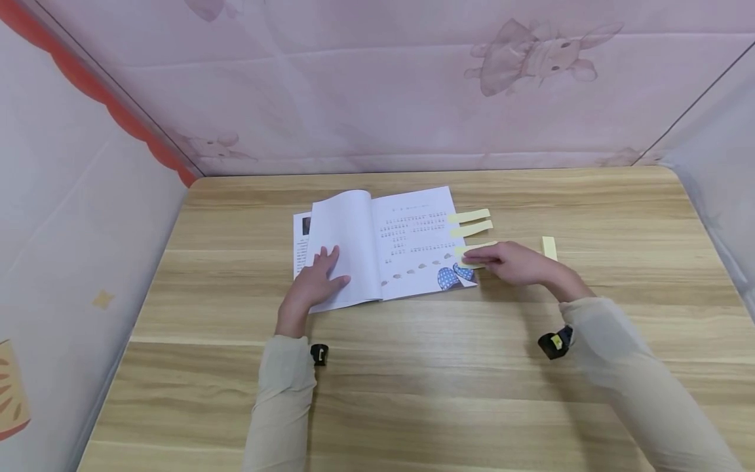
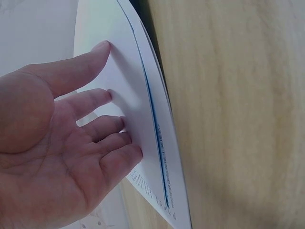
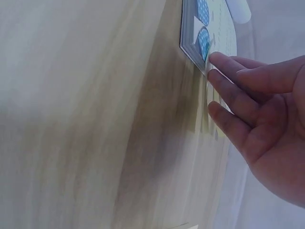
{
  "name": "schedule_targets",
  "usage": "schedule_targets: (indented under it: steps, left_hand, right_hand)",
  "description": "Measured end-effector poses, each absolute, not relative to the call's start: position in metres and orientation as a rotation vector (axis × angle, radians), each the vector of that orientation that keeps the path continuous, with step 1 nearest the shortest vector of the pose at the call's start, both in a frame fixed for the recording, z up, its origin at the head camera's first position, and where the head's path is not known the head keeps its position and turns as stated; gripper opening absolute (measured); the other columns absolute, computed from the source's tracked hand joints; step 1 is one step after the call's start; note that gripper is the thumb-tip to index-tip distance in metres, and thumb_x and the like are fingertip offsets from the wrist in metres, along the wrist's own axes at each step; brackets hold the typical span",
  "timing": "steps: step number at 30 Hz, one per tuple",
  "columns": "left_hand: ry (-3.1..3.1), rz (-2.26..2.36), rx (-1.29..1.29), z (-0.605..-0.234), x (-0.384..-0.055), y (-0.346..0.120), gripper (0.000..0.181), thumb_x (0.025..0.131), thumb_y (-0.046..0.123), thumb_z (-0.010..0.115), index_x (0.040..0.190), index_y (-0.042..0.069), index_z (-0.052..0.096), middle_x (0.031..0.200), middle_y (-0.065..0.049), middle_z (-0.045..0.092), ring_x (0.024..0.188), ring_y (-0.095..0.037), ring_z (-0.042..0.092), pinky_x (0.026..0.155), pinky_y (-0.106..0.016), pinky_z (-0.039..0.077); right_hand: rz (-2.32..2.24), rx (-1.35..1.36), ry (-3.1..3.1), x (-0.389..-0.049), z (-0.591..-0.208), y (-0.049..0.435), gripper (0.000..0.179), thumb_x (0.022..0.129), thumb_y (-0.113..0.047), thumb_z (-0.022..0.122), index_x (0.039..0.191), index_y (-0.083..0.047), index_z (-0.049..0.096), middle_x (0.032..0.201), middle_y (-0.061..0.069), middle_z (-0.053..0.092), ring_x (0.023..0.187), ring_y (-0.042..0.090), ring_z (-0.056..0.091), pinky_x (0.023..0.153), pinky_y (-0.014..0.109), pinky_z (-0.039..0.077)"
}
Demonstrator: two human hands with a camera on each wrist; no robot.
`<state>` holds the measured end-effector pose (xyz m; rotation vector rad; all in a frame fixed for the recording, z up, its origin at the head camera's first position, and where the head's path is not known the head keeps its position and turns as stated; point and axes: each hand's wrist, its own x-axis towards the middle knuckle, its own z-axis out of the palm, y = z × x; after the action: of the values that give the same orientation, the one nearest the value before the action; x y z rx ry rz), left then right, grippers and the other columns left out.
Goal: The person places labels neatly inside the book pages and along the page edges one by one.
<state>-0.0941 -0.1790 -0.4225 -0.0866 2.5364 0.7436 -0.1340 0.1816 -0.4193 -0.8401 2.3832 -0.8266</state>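
An open book (image 1: 413, 216) lies on the table, its right page printed with text and a blue checked drawing at the lower corner. My left hand (image 1: 309, 285) rests with spread fingers on the blank left page (image 1: 342, 229); in the left wrist view its fingertips touch the paper. At the book's right edge, the straight fingers of my right hand (image 1: 519, 262) press on a yellow sticky strip (image 1: 472, 247), partly hidden beneath them. Two more yellow strips (image 1: 470, 216) stick out from the same edge, higher up.
A small yellow sticky pad (image 1: 549, 248) lies on the wooden table (image 1: 413, 380), just beyond my right hand. The book's cover flap (image 1: 300, 246) shows at the left, under the raised page. A pink curtain with rabbit drawings (image 1: 377, 98) hangs behind the table.
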Motion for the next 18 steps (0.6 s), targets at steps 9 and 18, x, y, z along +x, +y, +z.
schedule_targets:
  steps: [9,18]
  left_hand:
    - [2.53,0.743,-0.102,-0.4213,-0.0939,-0.1782,0.068,0.092,0.03,0.053,0.146,0.012,0.015,0.151,-0.015,0.002,0.137,-0.031,0.002,0.108,-0.051,0.011]
    - [2.536,0.746,-0.098,-0.4209,-0.0933,-0.1779,0.068,0.092,0.03,0.053,0.146,0.012,0.016,0.151,-0.015,0.003,0.137,-0.031,0.002,0.108,-0.051,0.011]
  right_hand:
    - [-0.815,-0.867,2.346,-0.133,-0.4201,0.1776,0.044,0.088,0.007,0.043,0.132,0.003,0.045,0.131,0.016,0.049,0.076,0.02,0.05,0.073,0.033,0.041]
    - [-0.834,-0.844,2.332,-0.1338,-0.4193,0.1834,0.042,0.087,0.009,0.041,0.129,0.007,0.046,0.126,0.015,0.053,0.12,0.032,0.044,0.094,0.045,0.038]
